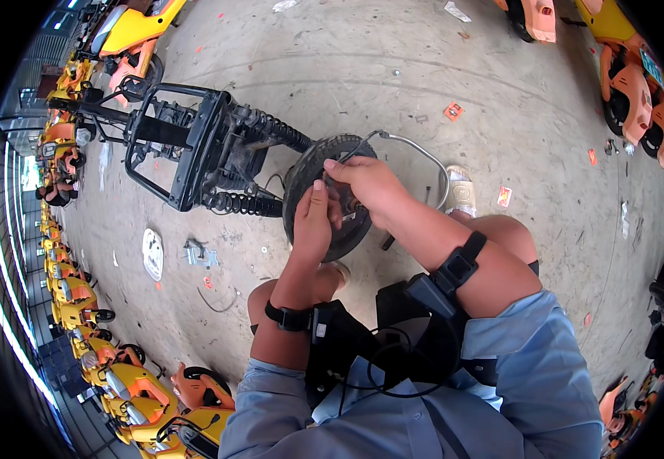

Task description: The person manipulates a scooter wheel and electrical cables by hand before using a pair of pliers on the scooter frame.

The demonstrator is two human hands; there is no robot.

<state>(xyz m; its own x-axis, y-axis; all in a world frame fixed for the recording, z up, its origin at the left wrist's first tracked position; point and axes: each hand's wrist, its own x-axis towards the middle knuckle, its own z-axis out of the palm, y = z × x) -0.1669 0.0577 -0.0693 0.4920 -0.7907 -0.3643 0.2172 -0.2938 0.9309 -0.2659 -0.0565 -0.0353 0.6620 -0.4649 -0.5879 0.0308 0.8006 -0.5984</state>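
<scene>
Both hands meet over the hub side of a black-tyred wheel, which is joined to a stripped black vehicle frame. My left hand is closed, its thumb pointing up and its fingers curled in front of the wheel. Just beside it, my right hand has thumb and forefinger pinched near the tyre's upper part. Whatever sits between the fingers is too small or covered to name. From the wheel's top a grey cable or hose arches to the right and down behind my right forearm.
Two black coil-spring shock absorbers link frame and wheel. A dark rod lies right of the wheel, near my sandalled foot. Clear plastic wrap, a small bag of parts and orange packets litter the floor. Yellow-orange scooters line the sides.
</scene>
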